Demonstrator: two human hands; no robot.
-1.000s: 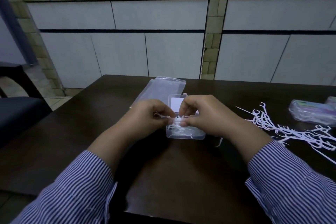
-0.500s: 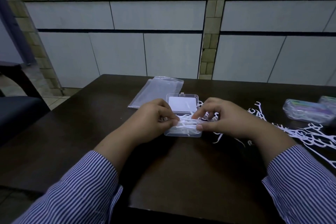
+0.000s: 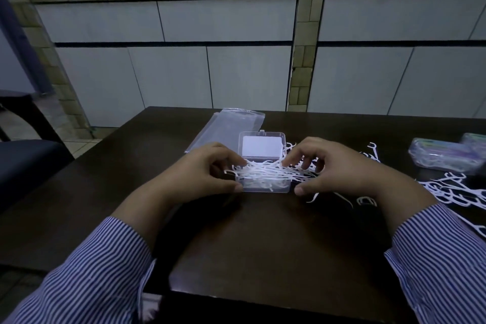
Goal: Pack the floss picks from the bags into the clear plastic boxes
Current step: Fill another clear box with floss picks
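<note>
A small clear plastic box (image 3: 265, 187) stands open at the table's middle, its lid (image 3: 261, 145) folded back. A bundle of white floss picks (image 3: 264, 169) lies across the top of the box, sticking out over both sides. My left hand (image 3: 200, 175) grips the bundle's left end with its fingertips, thumb at the box's front left corner. My right hand (image 3: 335, 168) rests curled fingers on the bundle's right end, thumb by the front right corner. An empty clear bag (image 3: 231, 127) lies flat behind the box.
A scatter of loose floss picks (image 3: 447, 191) covers the dark table (image 3: 263, 244) at the right. Two closed boxes (image 3: 444, 155) filled with picks sit at the far right. A dark chair (image 3: 29, 160) stands at the left, and white cabinets are behind the table.
The hands have moved apart from the box's middle to its two sides. The bundle of picks now lies spread across the box, and the lid shows fully.
</note>
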